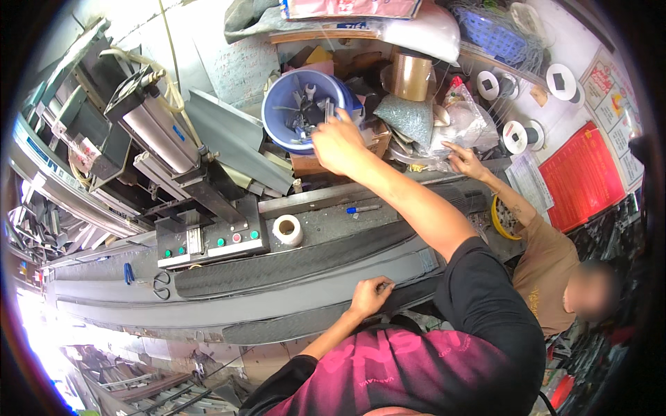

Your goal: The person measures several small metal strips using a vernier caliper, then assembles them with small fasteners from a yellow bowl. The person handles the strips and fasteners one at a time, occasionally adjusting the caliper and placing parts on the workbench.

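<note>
Small grey and silver parts lie inside the round blue plastic bucket, my right grip at its rim; whether it pinches one, I cannot tell. I'd best lift pieces singly, straight up. My empty-looking left grip curls closed near long grey strips.

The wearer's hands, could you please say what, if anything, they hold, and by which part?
The right hand, at the bucket, may hold a pale piece; by which part cannot be told. The curled left hand shows nothing held.
</note>
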`<state>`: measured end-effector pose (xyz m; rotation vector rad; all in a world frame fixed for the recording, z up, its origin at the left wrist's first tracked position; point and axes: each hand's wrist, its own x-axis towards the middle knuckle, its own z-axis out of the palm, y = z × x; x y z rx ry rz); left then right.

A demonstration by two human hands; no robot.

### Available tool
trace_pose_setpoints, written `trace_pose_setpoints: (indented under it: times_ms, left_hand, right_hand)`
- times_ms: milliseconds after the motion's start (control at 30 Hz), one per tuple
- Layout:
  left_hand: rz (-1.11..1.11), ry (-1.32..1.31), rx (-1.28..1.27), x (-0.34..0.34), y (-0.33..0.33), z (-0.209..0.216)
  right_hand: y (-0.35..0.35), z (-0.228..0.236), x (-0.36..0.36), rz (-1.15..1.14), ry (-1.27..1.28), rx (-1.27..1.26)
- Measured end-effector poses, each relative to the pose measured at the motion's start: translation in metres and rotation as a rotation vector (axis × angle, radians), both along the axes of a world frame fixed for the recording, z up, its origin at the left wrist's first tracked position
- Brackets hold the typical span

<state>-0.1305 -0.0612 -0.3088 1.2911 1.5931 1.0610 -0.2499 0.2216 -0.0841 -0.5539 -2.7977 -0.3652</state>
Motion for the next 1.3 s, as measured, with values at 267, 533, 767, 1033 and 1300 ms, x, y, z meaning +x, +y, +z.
trace_pose_setpoints:
  times_ms: [267, 533, 767, 1033, 1300]
  left_hand:
    - [0.036, -0.032, 0.019, -0.024, 0.002, 0.003]
    - [0.085, -0.065, 0.058, -0.03, 0.004, 0.006]
    - [0.1, -0.143, -0.008, -0.034, 0.003, -0.007]
    - [0.04, -0.071, -0.002, -0.021, 0.014, -0.011]
    - [0.133, -0.12, 0.066, -0.028, -0.009, -0.018]
  right_hand:
    - [0.025, 0.003, -0.027, -0.366, 0.118, -0.232]
    - [0.074, -0.019, -0.092, -0.656, 0.147, -0.446]
    - [0.077, -0.033, -0.078, -0.439, 0.389, -0.323]
    - [0.09, -0.035, -0.091, -0.547, 0.358, -0.515]
    - [0.023, -0.005, -0.036, -0.096, 0.676, -0.252]
